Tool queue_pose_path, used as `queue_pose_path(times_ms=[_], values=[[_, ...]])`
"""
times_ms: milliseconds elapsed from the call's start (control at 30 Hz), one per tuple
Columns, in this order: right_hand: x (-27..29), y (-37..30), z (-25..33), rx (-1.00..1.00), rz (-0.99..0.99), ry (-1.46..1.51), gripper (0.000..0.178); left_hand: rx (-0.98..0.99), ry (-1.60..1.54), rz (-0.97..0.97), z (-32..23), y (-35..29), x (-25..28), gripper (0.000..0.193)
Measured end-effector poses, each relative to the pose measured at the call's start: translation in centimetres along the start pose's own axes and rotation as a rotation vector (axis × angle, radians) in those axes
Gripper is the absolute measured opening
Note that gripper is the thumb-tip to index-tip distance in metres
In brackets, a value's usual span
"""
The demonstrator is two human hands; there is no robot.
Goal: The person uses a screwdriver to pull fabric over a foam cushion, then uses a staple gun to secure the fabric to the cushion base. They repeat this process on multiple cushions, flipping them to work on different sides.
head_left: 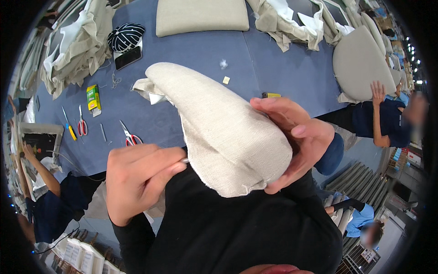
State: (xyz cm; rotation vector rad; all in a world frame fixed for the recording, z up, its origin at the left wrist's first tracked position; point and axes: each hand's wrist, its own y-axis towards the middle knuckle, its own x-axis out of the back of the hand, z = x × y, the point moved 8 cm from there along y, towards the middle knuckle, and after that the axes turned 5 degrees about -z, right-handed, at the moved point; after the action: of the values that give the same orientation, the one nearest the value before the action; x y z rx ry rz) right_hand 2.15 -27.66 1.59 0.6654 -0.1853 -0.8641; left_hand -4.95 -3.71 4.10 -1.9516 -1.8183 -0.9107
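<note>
A beige fabric-covered padded piece, curved and narrowing toward its far left end, is held up in front of my body. My right hand grips its right end, with the thumb and fingers wrapped round the edge. My left hand is closed in a pinch at the left edge of the cover. A short bit of a thin metal tool sticks out from its fingertips against the fabric; the rest is hidden in the hand. At the far left end, loose fabric and a white scrap hang out.
On the blue-grey table lie red-handled scissors, red-handled snips, a yellow-handled screwdriver, a green-yellow box, a phone and a striped pincushion-like dome. Beige cushions stand beyond. Other people work at both sides.
</note>
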Motion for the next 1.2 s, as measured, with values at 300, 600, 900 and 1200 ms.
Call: queue_pose_path(times_ms=[300,600,900,1200], values=[[-2.3,-1.4,1.5,0.111,0.106,-0.182,0.084,0.114,-0.011,-0.016,-1.5,-3.6,0.7,0.014],[-3.0,-1.9,1.0,0.050,0.082,-0.018,0.084,0.140,-0.029,0.007,-1.4,-4.8,1.1,0.015],[-3.7,-2.3,2.5,0.291,-0.040,-0.325,0.076,-0.064,-0.080,0.129,1.6,-2.7,1.0,0.014],[-2.5,-3.6,2.9,-0.056,-0.311,-0.406,0.064,0.125,-0.205,0.025,3.6,-3.3,-1.0,0.012]])
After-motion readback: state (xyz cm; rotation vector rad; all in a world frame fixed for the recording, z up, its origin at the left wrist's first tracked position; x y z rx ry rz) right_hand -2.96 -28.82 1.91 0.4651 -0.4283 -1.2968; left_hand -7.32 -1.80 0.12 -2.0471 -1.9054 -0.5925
